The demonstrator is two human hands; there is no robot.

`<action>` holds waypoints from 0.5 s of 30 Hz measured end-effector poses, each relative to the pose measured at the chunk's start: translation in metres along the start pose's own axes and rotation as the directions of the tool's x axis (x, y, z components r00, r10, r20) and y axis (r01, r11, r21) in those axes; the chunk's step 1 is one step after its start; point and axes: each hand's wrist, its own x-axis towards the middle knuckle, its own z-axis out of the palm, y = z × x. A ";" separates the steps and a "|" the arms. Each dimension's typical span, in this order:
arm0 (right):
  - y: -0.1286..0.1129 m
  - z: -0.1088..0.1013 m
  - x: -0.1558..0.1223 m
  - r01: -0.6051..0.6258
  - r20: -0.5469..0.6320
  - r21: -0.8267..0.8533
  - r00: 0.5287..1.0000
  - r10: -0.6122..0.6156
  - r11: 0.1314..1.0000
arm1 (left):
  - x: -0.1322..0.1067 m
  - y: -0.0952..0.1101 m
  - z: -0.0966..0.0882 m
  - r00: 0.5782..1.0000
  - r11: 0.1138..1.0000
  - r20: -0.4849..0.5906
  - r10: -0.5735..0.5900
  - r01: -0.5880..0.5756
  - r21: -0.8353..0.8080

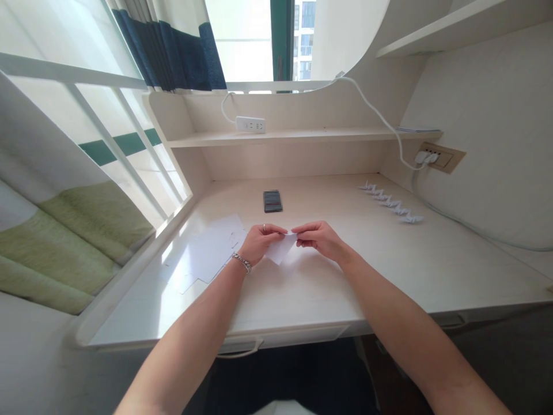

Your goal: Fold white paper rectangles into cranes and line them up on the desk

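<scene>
Between my hands is a small piece of white paper (pixel 280 249), its lower corner pointing toward me. My left hand (pixel 260 242), with a ring and a chain bracelet at the wrist, pinches the paper's upper left edge. On the other side, my right hand (pixel 320 237) pinches the upper right corner between thumb and fingers. The paper is held just over the desk; whether it touches the surface I cannot tell. Left of my left hand lie loose white paper sheets (pixel 211 248), some with small cut pieces on top.
Several folded white paper figures (pixel 391 203) stand in a slanting row at the right. A dark, flat rectangular object (pixel 272 201) lies beyond my hands. A power strip (pixel 250 124) rests on the shelf (pixel 302 136). A white cable (pixel 375 109) runs down to the wall socket (pixel 443 158).
</scene>
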 end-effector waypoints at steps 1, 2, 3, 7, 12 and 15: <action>0.000 0.001 0.000 0.005 0.000 0.005 1.000 -0.005 1.000 | 0.000 0.000 0.000 1.000 1.000 0.007 0.012 -0.012 -0.005; -0.001 0.001 0.000 0.010 0.000 0.005 1.000 -0.010 1.000 | -0.001 0.000 0.000 1.000 1.000 0.012 0.027 -0.027 -0.003; 0.000 0.002 0.000 0.016 -0.003 -0.001 1.000 -0.016 1.000 | -0.001 0.001 0.000 0.999 0.999 0.013 0.043 -0.043 0.006; 0.002 0.003 0.002 0.044 -0.016 -0.054 0.999 -0.045 0.998 | -0.004 0.002 0.001 0.998 0.996 0.013 0.067 -0.067 0.063; 0.003 0.004 0.001 0.083 -0.024 -0.080 0.996 -0.085 0.993 | -0.006 0.004 0.004 0.996 0.991 -0.007 0.085 -0.084 0.101; 0.001 0.003 0.000 0.101 -0.012 -0.082 0.995 -0.103 0.991 | -0.007 0.004 0.005 0.995 0.988 -0.022 0.093 -0.090 0.124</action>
